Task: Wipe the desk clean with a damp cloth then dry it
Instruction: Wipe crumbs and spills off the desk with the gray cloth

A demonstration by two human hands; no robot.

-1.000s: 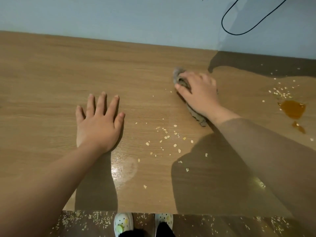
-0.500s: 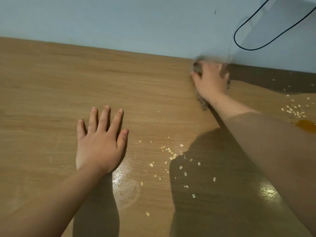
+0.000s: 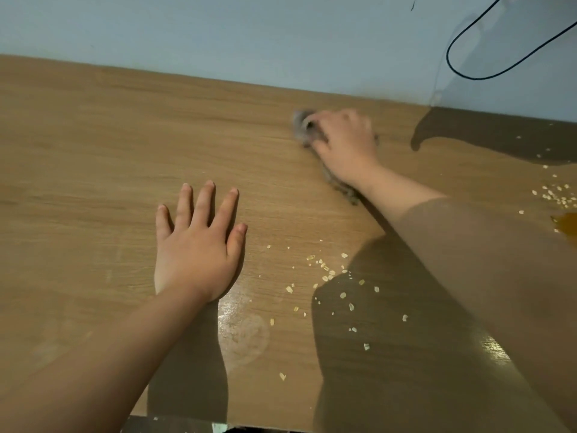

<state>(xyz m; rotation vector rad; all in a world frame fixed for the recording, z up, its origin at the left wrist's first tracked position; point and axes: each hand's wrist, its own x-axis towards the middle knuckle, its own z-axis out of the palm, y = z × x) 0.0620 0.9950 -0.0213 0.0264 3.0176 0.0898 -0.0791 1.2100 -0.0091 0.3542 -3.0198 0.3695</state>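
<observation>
The wooden desk (image 3: 93,151) fills the view and meets a pale wall at the back. My right hand (image 3: 343,142) reaches far across it and grips a grey cloth (image 3: 301,123), blurred by motion, close to the back edge. The cloth's tail (image 3: 342,189) sticks out under my wrist. Flat on the desk at centre left lies my left hand (image 3: 196,245), its fingers spread and holding nothing. Oat flakes (image 3: 324,270) are scattered between my arms.
A brown liquid spill (image 3: 566,225) lies at the right edge, with more flakes (image 3: 555,195) just behind it. A shiny wet smear (image 3: 243,332) shows beside my left wrist. A black cable (image 3: 468,70) loops down the wall at the upper right.
My right hand pushed the cloth away to the back edge by the wall, then drew it a little back and to the left. My left hand stayed flat.
</observation>
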